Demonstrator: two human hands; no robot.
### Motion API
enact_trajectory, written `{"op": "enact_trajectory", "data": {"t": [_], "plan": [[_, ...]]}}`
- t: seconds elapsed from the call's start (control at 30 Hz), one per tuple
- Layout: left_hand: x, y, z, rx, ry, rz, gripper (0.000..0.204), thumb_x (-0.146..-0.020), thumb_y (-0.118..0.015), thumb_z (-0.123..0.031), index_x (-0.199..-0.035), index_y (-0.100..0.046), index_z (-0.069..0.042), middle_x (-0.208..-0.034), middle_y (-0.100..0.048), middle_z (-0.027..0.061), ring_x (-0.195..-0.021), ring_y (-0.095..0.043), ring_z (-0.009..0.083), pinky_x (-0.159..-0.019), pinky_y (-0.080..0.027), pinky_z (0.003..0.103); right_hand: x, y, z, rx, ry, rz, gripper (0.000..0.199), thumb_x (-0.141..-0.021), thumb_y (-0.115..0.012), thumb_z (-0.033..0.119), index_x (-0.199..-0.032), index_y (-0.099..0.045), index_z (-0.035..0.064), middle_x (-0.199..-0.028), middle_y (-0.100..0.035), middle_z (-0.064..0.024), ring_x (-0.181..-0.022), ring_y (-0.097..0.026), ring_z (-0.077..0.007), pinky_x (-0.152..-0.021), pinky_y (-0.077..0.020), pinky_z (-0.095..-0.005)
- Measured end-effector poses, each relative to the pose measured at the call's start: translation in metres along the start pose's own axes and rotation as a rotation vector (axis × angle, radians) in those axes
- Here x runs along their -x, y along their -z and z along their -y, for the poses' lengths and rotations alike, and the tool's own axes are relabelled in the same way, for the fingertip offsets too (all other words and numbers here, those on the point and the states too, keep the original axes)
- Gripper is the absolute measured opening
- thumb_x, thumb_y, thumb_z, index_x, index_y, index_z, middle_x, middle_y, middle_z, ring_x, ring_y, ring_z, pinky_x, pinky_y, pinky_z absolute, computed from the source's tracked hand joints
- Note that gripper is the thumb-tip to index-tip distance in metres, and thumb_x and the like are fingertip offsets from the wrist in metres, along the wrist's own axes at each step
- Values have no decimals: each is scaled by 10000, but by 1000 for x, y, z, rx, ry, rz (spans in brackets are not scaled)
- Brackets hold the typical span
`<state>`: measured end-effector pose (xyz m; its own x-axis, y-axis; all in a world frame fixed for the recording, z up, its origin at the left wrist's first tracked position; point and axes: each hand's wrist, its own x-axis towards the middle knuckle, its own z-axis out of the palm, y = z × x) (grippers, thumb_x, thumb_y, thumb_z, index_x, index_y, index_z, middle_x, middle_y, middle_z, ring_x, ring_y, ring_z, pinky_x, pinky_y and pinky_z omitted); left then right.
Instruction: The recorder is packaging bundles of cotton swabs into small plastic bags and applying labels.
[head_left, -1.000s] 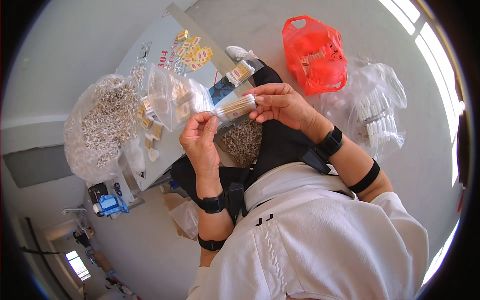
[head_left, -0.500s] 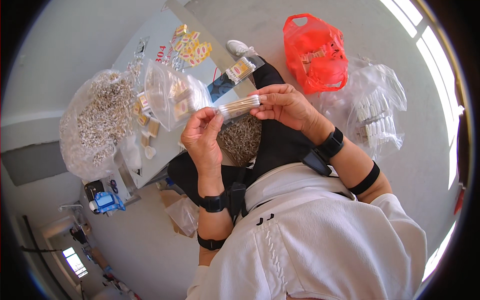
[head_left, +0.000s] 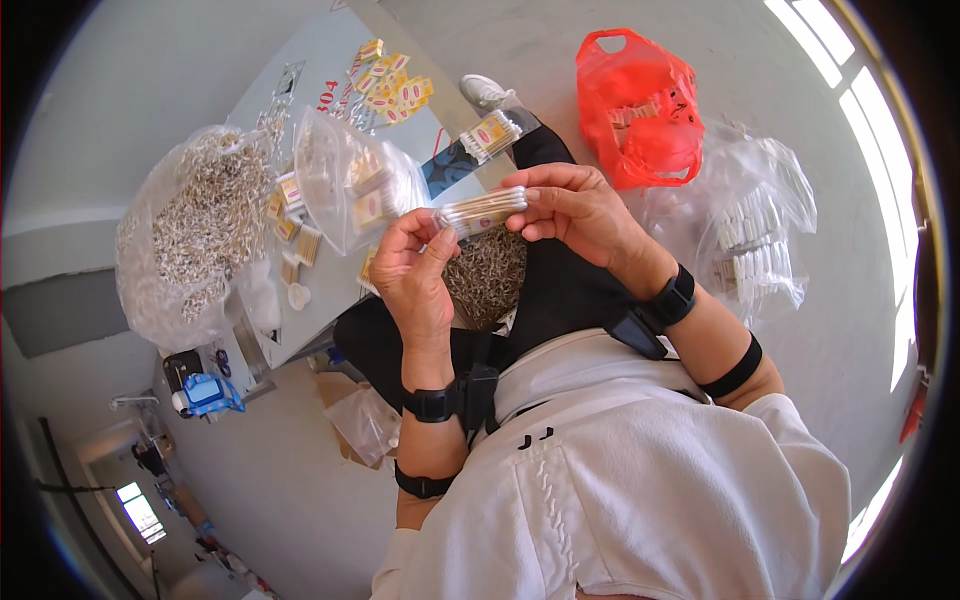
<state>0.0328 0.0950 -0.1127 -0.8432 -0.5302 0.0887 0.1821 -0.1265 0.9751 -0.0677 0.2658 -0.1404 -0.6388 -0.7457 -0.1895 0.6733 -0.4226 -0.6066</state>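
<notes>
A small clear pack of cotton swabs (head_left: 483, 207) with wooden sticks and white tips is stretched between my two hands. My left hand (head_left: 418, 280) pinches its left end between thumb and fingers. Thumb and fingertips of my right hand (head_left: 580, 212) grip the opposite end. Part of a printed label shows along the pack's lower side. Below it, a heap of loose swabs (head_left: 487, 275) lies between my legs, partly covered by the pack. Beyond my hands, another swab pack (head_left: 490, 137) with a yellow label rests by the table's edge.
On the metal table (head_left: 300, 75) lie yellow cards (head_left: 395, 92), a clear bag of packs (head_left: 350, 180) and a large bag of loose swabs (head_left: 200, 215). A red plastic bag (head_left: 650, 150) and a clear bag of swab bundles (head_left: 750, 235) stand on the floor at right.
The pack has tilted slightly in my fingers, so more of its label shows. Both hands keep their hold. The whole view has shifted a little.
</notes>
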Motion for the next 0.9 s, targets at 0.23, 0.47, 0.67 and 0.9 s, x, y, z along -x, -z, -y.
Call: {"op": "enact_trajectory", "data": {"t": [0.23,0.47,0.67,0.9], "plan": [[0,4,3,105,36,-33,107,-832,-598,21,-935,-621,38,-818,-580,28,-702,-532,93,-652,-463,229,-1,-3,-3,72,84,-32,228,-918,-501,21,-1105,-587,-78,-967,-655,-142,-827,-669,-178,-755,-569,-273],[-1,0,1,58,-8,-41,103,-868,-552,8,-925,-633,35,-763,-598,38,-668,-539,105,-641,-426,230,1,-6,-3,177,160,-36,224,-915,-511,24,-1095,-599,-77,-953,-657,-132,-817,-667,-168,-754,-568,-271],[-1,8,9,49,-7,11,135,-837,-642,-21,-958,-625,36,-814,-616,53,-672,-539,111,-644,-432,234,3,-6,-3,210,197,-22,217,-903,-541,23,-1088,-608,-69,-949,-659,-126,-813,-664,-165,-749,-568,-271],[0,8,9,39,-34,-8,151,-830,-658,-36,-959,-613,29,-824,-615,52,-682,-536,105,-645,-429,226,4,-10,-2,242,227,-13,201,-890,-554,12,-1066,-618,-62,-970,-648,-114,-825,-654,-153,-748,-559,-264]]}}
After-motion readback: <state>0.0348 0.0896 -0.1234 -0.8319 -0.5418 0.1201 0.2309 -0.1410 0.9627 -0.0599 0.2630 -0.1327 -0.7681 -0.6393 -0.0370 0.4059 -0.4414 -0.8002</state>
